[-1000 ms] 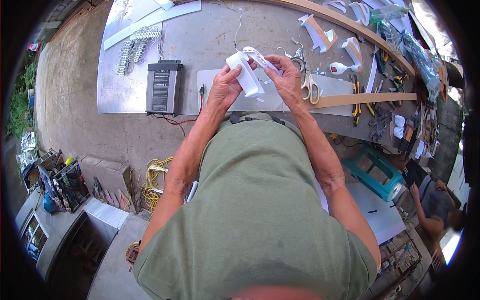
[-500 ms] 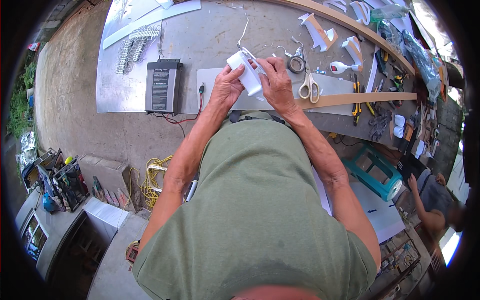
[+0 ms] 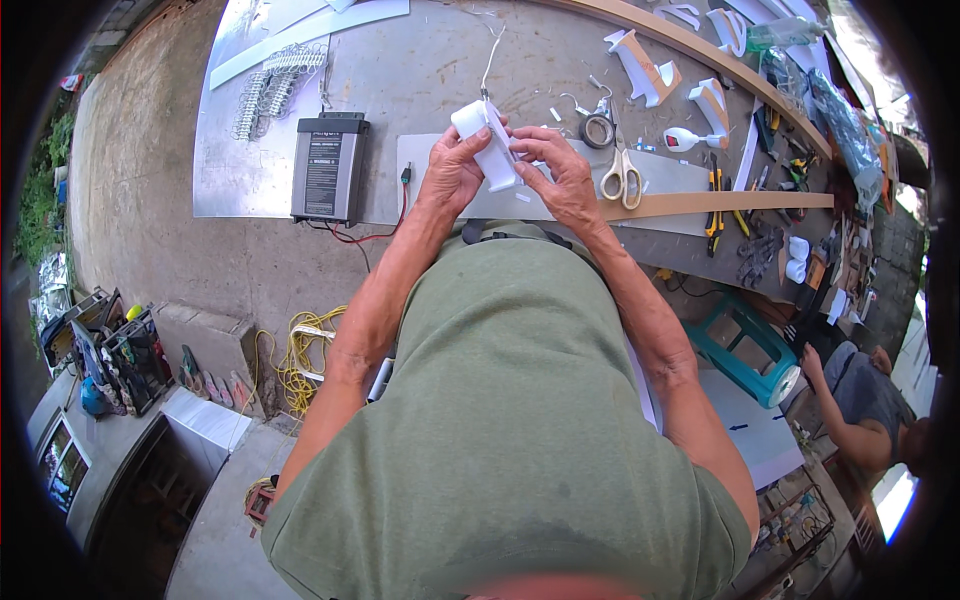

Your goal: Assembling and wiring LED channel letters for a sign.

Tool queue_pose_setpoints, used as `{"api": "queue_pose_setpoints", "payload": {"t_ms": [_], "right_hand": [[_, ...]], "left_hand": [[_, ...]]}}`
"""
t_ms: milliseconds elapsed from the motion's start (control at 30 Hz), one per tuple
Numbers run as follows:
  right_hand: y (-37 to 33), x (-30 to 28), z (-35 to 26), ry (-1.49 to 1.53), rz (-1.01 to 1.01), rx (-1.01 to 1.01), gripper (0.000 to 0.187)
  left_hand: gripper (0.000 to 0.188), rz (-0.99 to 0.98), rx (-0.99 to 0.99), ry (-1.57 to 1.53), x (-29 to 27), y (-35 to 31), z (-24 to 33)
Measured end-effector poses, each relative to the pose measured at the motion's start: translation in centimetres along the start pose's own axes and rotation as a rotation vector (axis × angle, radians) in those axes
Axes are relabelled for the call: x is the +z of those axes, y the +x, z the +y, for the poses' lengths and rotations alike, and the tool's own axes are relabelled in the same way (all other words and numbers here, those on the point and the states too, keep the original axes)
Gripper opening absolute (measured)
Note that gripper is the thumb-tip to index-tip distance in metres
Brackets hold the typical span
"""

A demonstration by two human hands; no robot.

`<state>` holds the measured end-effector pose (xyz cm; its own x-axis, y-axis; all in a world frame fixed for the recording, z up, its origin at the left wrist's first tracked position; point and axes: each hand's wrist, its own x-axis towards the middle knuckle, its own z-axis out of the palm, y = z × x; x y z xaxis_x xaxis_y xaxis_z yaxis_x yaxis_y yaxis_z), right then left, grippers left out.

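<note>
A white, hollow plastic piece with a rounded end (image 3: pixel 493 160) is held up over the near edge of the metal table. My left hand (image 3: pixel 453 175) is closed around its left side, the thumb pressed on its face. At its right edge, my right hand (image 3: pixel 556 172) has thumb and fingers bent against the rim. A thin white wire (image 3: pixel 489 65) runs from behind the piece away across the tabletop. Right of my hands lie scissors with pale handles (image 3: pixel 622 185) and a roll of dark tape (image 3: pixel 597 130).
A grey power supply box (image 3: pixel 330 168) with red and black leads stands at left, near strings of small modules (image 3: pixel 270 90). White-and-tan letter-shaped pieces (image 3: pixel 645 70), a white bottle (image 3: pixel 682 138) and cutters (image 3: pixel 714 210) lie at right. A teal stool (image 3: pixel 745 350) and another person (image 3: pixel 860 400) are beyond.
My right hand has moved slightly down along the white piece's right edge, its fingers less bunched at the top. The other person at right has shifted slightly left.
</note>
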<state>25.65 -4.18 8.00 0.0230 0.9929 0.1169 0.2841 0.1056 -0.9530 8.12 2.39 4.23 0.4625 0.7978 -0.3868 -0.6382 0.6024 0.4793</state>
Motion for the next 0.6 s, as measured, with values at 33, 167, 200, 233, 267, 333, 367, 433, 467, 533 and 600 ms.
{"api": "queue_pose_setpoints", "payload": {"t_ms": [33,167,200,233,267,333,367,433,467,533,600], "right_hand": [[-0.1,0.0,0.0,0.001,-0.003,-0.001,0.027],[-0.2,0.2,0.2,0.009,0.019,0.029,0.03],[-0.3,0.3,0.2,0.06,0.03,0.072,0.031],[-0.3,0.3,0.4,0.06,0.027,0.072,0.031],[-0.3,0.3,0.6,0.102,0.028,0.087,0.033],[-0.3,0.3,1.0,0.143,0.026,0.104,0.034],[-0.3,0.2,1.2,0.179,0.018,0.123,0.036],[-0.4,0.1,1.6,0.214,0.007,0.142,0.037],[-0.4,0.0,1.7,0.242,0.003,0.165,0.038],[-0.5,-0.1,1.7,0.269,-0.005,0.19,0.038],[-0.5,-0.2,1.2,0.363,-0.007,0.244,0.039]], "left_hand": [[0.049,-0.017,0.009,0.028,0.0,0.0,0.1],[0.048,-0.012,0.028,0.068,0.1,-0.2,-0.1],[0.048,-0.014,0.048,0.102,0.3,-0.3,-0.2],[0.048,-0.015,0.069,0.135,0.3,-0.3,-0.3],[0.048,-0.013,0.07,0.133,0.4,-0.4,-0.3],[0.05,-0.038,0.061,0.234,0.6,-0.5,-0.3],[0.05,-0.035,0.061,0.233,0.6,-0.6,-0.3],[0.05,-0.082,0.055,0.259,0.8,-0.7,0.0],[0.05,-0.079,0.055,0.257,1.0,-0.7,0.1],[0.045,-0.12,0.06,0.26,1.2,-0.8,0.4],[0.045,-0.124,0.058,0.271,1.4,-0.9,0.6]]}}
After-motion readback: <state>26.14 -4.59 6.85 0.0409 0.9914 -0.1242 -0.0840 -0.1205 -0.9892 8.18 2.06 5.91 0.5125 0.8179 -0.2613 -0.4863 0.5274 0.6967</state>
